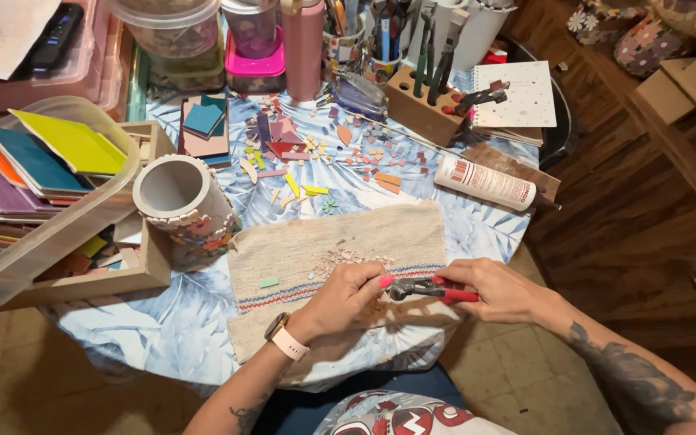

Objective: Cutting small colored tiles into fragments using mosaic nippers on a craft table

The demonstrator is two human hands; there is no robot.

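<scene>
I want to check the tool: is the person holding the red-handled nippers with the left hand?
No, the right hand grips the red-handled nippers above the cloth.

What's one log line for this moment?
right hand: grips red nippers | left hand: fingers at nipper jaws | under: beige cloth with chips

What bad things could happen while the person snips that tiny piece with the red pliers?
1. The left hand pinches a small piece right at the tip of the red-handled nippers held by the right hand, so fingers might get nipped.
2. Chips already litter the beige cloth; more could fly off.
3. The work sits near the table edge, so bits may fall.
</scene>
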